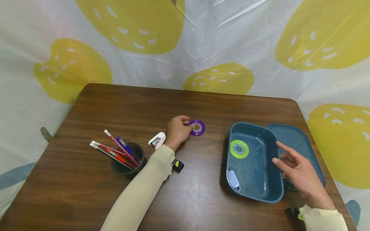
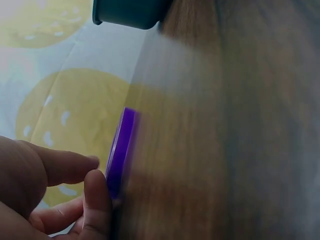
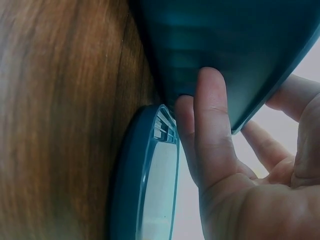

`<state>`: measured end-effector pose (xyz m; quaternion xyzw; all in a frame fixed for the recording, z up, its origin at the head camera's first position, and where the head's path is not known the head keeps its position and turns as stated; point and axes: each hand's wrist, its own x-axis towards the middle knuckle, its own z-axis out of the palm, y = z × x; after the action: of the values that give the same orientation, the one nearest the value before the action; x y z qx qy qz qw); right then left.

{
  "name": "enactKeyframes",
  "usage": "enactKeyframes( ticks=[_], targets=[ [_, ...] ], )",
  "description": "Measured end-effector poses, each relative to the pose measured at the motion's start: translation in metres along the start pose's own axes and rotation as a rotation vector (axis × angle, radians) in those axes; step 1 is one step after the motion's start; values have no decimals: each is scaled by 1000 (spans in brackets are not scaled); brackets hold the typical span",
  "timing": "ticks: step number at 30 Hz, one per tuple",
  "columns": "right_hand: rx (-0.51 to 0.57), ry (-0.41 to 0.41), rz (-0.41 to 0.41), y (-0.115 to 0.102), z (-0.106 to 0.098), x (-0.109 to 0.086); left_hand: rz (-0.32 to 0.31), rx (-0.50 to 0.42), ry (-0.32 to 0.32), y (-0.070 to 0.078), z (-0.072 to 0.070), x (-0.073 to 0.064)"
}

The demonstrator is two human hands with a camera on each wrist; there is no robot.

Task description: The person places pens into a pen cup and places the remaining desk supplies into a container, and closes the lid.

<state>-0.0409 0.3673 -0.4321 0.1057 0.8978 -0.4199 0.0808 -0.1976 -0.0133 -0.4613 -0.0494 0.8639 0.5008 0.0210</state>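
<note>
My left hand (image 1: 178,131) pinches the left edge of a roll of purple tape (image 1: 198,128), thumb over its rim. In the left wrist view the roll (image 2: 121,150) appears edge-on beside my thumb and forefinger. At the right, my right hand (image 1: 302,171) holds the right wall of a blue lunch box (image 1: 251,173), thumb at the rim and fingers along the outside. The right wrist view shows two fingers (image 3: 212,115) against the outer wall. Inside the box lie a green tape roll (image 1: 239,149) and a small pale-blue item (image 1: 233,179).
A blue lid (image 1: 300,141) lies right of the box, partly hidden by it and my right hand. A white stapler (image 1: 157,140) sits left of my left hand. Near my left forearm stands a black pen cup (image 1: 127,171) with pencils and pens. A patterned curtain (image 1: 219,38) hangs behind the table.
</note>
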Motion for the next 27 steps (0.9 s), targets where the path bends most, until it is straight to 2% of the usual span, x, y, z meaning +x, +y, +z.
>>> enactKeyframes(
  ticks=[3, 7, 27],
  targets=[
    [-1, 0, 3, 0, 0, 0, 25, 65, -6, 0, 0, 1],
    [0, -3, 6, 1, 0, 0, 45, 102, -7, 1, 1, 1],
    [-3, 7, 10, 1, -1, -1, 62, 75, 16, 1, 2, -1]
  ],
)
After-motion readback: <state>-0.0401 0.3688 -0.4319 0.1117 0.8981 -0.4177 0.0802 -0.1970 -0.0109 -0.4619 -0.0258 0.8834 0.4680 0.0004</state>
